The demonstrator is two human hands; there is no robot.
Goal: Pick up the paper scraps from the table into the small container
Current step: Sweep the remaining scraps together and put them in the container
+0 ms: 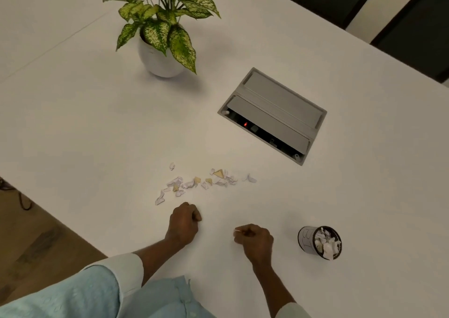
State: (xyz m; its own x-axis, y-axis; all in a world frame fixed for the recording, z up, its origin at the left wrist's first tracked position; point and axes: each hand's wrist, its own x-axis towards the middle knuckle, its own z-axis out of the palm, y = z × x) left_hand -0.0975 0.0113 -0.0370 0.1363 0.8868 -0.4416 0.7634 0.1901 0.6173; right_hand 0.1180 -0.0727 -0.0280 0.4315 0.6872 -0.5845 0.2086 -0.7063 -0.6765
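Several white and tan paper scraps [201,182] lie scattered in a loose row on the white table [97,128]. My left hand [184,223] rests on the table just below the scraps, fingers curled into a fist with nothing visible in it. My right hand [255,241] is curled too, and a small white paper scrap [237,232] is pinched at its fingertips. The small container [319,242], a black-rimmed cylinder with a white label, stands to the right of my right hand and holds several scraps.
A potted plant [161,57] in a white pot stands at the back. A grey cable box [273,116] with a red light is set into the table behind the scraps. Dark chairs [413,26] stand beyond the far edge. The table's near-left edge drops to the floor.
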